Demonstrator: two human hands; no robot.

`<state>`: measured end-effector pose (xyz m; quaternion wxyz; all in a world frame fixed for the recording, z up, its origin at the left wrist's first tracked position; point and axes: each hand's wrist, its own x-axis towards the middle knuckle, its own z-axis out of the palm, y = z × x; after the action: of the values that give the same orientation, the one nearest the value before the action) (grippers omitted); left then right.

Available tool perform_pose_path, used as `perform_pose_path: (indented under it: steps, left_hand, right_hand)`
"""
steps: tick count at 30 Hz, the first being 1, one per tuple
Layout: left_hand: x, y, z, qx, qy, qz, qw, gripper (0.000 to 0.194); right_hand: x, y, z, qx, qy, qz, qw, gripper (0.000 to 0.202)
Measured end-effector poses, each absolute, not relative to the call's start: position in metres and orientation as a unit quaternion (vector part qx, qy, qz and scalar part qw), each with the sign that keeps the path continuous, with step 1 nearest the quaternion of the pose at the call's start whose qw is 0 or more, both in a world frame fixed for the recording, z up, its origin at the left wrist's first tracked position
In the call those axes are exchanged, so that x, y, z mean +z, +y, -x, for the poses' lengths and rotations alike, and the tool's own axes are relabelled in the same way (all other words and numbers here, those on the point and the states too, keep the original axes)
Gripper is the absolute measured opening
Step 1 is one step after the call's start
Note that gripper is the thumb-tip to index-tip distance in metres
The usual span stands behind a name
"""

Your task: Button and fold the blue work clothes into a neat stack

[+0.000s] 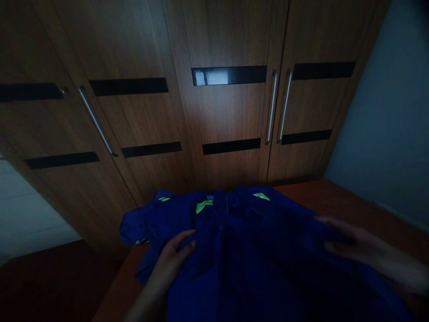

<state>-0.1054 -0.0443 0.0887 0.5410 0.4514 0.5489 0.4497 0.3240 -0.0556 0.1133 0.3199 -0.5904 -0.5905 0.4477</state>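
A dark blue garment (244,250) with yellow-green reflective patches lies spread over a reddish-brown surface (301,190). On its left part rests my left hand (170,257), thumb and index finger apart at the tips, the other fingers hidden. My right hand (351,239) is at the garment's right edge, its thumb and fingers apart with cloth between them; whether it grips the cloth is too dark to tell. A bunched part of the garment reaches the far left corner of the surface.
Behind the garment stands a wooden wardrobe (231,107) with black strips and long metal handles (272,107). A pale wall (385,134) rises on the right. White panelling (27,210) is at the left, above a dark floor (60,281).
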Motion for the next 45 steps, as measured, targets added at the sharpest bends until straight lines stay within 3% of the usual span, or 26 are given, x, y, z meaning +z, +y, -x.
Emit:
perform_pose_path:
  steps: [3,8,12,15,16,18,20,23,27,31,35,39,45]
  left_hand:
    - [0.116,-0.048,0.115,0.484,0.530,-0.398,0.571,0.050]
    - [0.140,-0.049,0.107,0.523,0.496,-0.373,0.584,0.057]
    - [0.127,-0.052,0.080,0.476,0.460,-0.443,0.605,0.046]
    - [0.110,-0.051,0.068,0.415,0.447,-0.508,0.607,0.042]
    - [0.104,-0.050,0.069,0.415,0.460,-0.525,0.583,0.039]
    - [0.092,-0.048,0.079,0.417,0.521,-0.560,0.490,0.031]
    - [0.081,-0.049,0.094,0.384,0.592,-0.604,0.369,0.026]
    - [0.068,-0.056,0.116,0.290,0.645,-0.651,0.275,0.027]
    - [0.059,-0.067,0.120,0.266,0.625,-0.636,0.366,0.031]
    - [0.052,-0.063,0.096,0.342,0.542,-0.581,0.502,0.033]
    - [0.042,-0.051,0.077,0.417,0.525,-0.471,0.573,0.048]
    - [0.041,-0.044,0.081,0.438,0.524,-0.340,0.646,0.043]
    - [0.050,-0.035,0.086,0.468,0.498,-0.288,0.671,0.032]
  right_hand:
    - [0.137,-0.049,-0.329,0.540,-0.534,0.529,0.378,0.056]
    - [0.164,-0.040,-0.299,0.525,-0.530,0.517,0.420,0.062]
    - [0.156,-0.050,-0.240,0.440,-0.674,0.496,0.327,0.063]
    - [0.132,-0.057,-0.206,0.496,-0.741,0.419,0.171,0.049]
    - [0.122,-0.056,-0.201,0.529,-0.742,0.382,0.152,0.042]
    - [0.100,-0.048,-0.202,0.538,-0.729,0.373,0.197,0.042]
    - [0.077,-0.035,-0.214,0.425,-0.726,0.469,0.268,0.039]
    - [0.047,-0.021,-0.244,0.257,-0.713,0.606,0.240,0.032]
    - [0.018,-0.028,-0.267,0.173,-0.661,0.704,0.197,0.034]
    - [0.009,-0.036,-0.264,0.226,-0.653,0.691,0.212,0.039]
    - [0.014,-0.021,-0.269,0.292,-0.632,0.668,0.261,0.047]
    - [0.013,-0.003,-0.281,0.251,-0.604,0.719,0.235,0.054]
    - [0.007,0.005,-0.274,0.120,-0.701,0.690,0.135,0.030]
